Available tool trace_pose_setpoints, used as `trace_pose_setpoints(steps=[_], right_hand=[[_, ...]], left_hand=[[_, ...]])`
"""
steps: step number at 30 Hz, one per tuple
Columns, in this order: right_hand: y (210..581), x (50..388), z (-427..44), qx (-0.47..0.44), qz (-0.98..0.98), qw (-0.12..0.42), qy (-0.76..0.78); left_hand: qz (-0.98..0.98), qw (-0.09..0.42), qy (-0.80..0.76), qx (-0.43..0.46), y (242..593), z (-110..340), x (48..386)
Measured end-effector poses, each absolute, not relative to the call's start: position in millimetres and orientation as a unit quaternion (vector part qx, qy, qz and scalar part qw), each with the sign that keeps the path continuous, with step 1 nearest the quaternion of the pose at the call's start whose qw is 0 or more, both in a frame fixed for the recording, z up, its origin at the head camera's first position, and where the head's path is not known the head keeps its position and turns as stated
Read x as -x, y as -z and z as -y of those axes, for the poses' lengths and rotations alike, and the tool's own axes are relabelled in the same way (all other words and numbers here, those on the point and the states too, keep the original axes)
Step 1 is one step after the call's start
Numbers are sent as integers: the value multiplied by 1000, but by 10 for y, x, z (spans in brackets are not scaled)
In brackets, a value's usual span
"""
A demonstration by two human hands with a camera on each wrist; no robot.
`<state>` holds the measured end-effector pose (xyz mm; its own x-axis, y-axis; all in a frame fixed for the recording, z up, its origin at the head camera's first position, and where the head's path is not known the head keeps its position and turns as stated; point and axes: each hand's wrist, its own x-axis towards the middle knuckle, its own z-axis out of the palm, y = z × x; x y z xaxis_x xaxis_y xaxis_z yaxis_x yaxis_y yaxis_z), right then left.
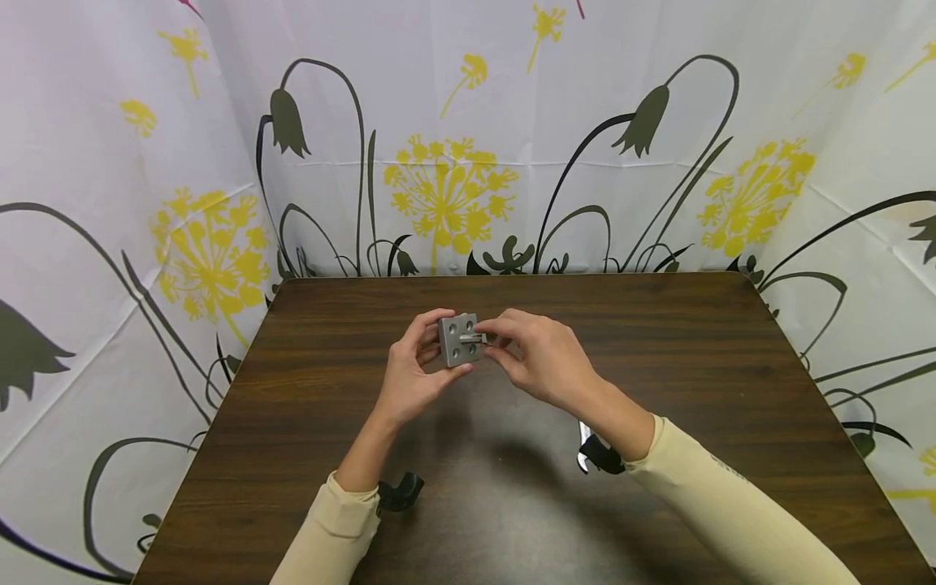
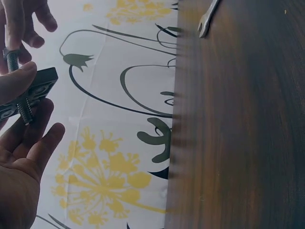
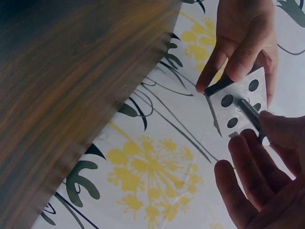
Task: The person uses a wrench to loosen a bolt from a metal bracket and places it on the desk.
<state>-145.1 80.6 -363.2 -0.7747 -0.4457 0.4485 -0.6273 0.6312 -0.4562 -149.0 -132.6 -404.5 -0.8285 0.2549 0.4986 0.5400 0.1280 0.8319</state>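
Observation:
A square grey metal plate (image 1: 449, 351) with round holes near its corners is held up above the table by my left hand (image 1: 411, 374), thumb on the lower edge and fingers at the far side. From the middle of its face stands a threaded bolt (image 3: 249, 112). My right hand (image 1: 548, 357) pinches the bolt's head end between thumb and fingertips. In the left wrist view the bolt's threaded end (image 2: 25, 113) sticks out past the plate. Fingers hide part of the bolt head.
A silver wrench (image 2: 206, 23) lies on the dark wooden table (image 1: 329, 325), partly covered by the right forearm in the head view. Behind the table's far edge hangs a white flowered curtain (image 1: 483, 97). Black wrist mounts (image 1: 400, 492) sit below both hands.

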Motion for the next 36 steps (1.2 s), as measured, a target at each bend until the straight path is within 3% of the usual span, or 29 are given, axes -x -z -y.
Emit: trace_pose_setpoints(steps=[6, 12, 18, 24, 31, 36], right_hand=[[3633, 1459, -802, -283, 898, 171, -290], [3628, 1463, -821, -322, 885, 194, -276], [3603, 1458, -808, -269, 906, 167, -280], [3607, 1456, -817, -312, 890, 182, -277], [3609, 1457, -802, -281, 903, 159, -283], [3625, 1462, -814, -323, 885, 181, -282]], left_hand=[[742, 120, 601, 271, 3995, 1315, 1469], [742, 124, 600, 271, 3988, 1315, 1476], [741, 126, 601, 271, 3985, 1312, 1478], [745, 126, 597, 269, 3974, 1316, 1467], [742, 121, 601, 273, 3972, 1314, 1468], [742, 121, 601, 271, 3975, 1323, 1467]])
